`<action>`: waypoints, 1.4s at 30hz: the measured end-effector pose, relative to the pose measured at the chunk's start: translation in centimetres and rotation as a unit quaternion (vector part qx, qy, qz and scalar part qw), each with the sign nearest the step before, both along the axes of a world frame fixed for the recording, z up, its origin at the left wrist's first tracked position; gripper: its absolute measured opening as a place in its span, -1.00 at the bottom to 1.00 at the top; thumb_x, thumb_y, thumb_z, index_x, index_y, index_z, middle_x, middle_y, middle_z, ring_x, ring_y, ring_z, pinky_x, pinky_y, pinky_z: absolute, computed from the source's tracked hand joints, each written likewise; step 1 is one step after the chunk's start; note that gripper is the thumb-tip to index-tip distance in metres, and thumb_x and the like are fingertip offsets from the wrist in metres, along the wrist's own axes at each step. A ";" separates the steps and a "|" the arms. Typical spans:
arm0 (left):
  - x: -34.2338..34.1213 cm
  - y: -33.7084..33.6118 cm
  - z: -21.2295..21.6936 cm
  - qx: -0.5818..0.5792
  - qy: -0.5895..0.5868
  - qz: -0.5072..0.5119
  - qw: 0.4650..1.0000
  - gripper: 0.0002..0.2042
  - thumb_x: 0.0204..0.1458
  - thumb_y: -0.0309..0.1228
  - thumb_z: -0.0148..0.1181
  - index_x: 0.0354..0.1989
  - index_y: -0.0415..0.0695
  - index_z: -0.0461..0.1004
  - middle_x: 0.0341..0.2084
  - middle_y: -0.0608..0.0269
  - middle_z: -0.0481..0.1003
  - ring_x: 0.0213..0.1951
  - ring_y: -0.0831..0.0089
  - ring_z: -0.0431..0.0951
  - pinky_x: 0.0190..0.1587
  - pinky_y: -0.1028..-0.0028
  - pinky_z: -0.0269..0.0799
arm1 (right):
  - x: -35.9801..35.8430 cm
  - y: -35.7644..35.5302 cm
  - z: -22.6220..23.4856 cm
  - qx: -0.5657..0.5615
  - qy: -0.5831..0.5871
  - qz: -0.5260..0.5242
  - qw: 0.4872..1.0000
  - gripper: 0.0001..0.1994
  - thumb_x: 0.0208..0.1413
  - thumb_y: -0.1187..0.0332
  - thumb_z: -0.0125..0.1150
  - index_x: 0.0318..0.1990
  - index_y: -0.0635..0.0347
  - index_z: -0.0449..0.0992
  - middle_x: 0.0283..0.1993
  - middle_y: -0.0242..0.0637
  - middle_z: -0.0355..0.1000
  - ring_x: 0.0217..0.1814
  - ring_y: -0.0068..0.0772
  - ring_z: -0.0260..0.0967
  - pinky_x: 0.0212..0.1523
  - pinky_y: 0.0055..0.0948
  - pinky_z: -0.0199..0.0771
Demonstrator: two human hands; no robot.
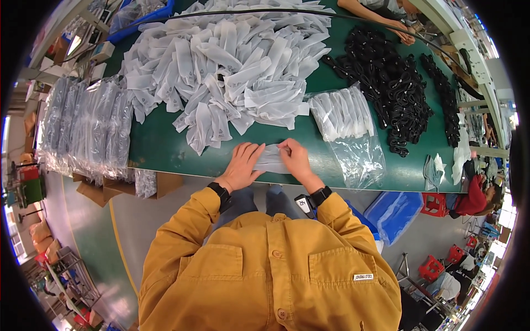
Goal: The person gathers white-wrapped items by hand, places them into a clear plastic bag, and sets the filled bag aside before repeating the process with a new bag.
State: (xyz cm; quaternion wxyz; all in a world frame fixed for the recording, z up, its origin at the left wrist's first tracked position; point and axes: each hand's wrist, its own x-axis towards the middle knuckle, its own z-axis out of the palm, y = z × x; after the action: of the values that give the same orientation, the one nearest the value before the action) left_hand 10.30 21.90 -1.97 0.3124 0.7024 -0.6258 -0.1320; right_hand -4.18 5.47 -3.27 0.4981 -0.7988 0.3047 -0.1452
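Observation:
A small frosted white plastic bag [270, 160] lies at the front edge of the green table, between my two hands. My left hand [240, 165] rests flat on its left side with the fingers stretched out. On the right side, my right hand [296, 160] is closed, thumb and fingers pinching the bag's edge. What is inside the bag cannot be made out. Just beyond my hands spreads a large heap of similar frosted bags [232, 60]. To the right lies a clear plastic bag [359, 163] with several frosted bags [342, 113] lined up in its far part.
Black coiled cables [395, 83] are piled at the right of the green table [160, 146]. Filled clear bags [91, 127] stand in a row at the left edge. A person's hand [407, 37] rests across the table. A blue bin [395, 215] stands below, to the right.

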 end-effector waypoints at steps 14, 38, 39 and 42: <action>0.4 0.0 -0.3 0.019 0.021 -0.027 0.999 -0.32 -0.23 -0.36 0.37 0.17 -0.14 0.29 0.07 0.06 0.26 0.13 0.00 0.19 0.19 0.13 0.10 | 3.1 -6.6 3.6 -0.119 -0.004 -0.031 0.992 -0.80 -0.07 0.57 0.25 -0.22 0.29 0.50 -0.33 -0.16 0.41 -0.40 -0.19 0.41 -0.40 -0.32 0.41; -0.1 0.2 -1.1 0.030 -0.009 -0.044 0.999 -0.15 -0.37 -0.26 0.46 0.22 -0.12 0.23 0.13 0.10 0.24 0.20 0.07 0.14 0.33 0.03 -0.03 | 4.5 -1.5 1.9 -0.281 0.174 0.066 0.942 -0.79 -0.04 0.48 0.19 -0.19 0.09 0.48 -0.12 -0.20 0.41 -0.31 -0.06 0.47 -0.33 -0.17 0.51; -0.4 0.5 -1.1 0.035 -0.023 -0.051 0.998 -0.13 -0.37 -0.26 0.46 0.23 -0.15 0.20 0.12 0.11 0.24 0.20 0.08 0.15 0.33 0.03 -0.03 | 4.9 -1.3 1.9 -0.275 0.173 0.108 0.940 -0.77 -0.04 0.47 0.18 -0.16 0.09 0.47 -0.10 -0.18 0.40 -0.30 -0.08 0.47 -0.31 -0.18 0.51; -0.8 0.7 -1.2 0.036 -0.037 -0.051 0.997 -0.10 -0.37 -0.25 0.46 0.25 -0.18 0.17 0.12 0.11 0.25 0.20 0.09 0.16 0.33 0.03 -0.03 | 6.3 -1.2 2.8 -0.261 0.171 0.193 0.930 -0.72 -0.05 0.46 0.17 -0.11 0.11 0.45 -0.06 -0.15 0.39 -0.27 -0.11 0.48 -0.26 -0.19 0.52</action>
State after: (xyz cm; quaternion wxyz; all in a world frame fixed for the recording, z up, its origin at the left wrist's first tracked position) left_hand 9.46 22.59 -3.20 0.2560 0.6849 -0.6668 -0.1441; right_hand 2.13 4.23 -0.44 0.2308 -0.9567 0.1765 0.0179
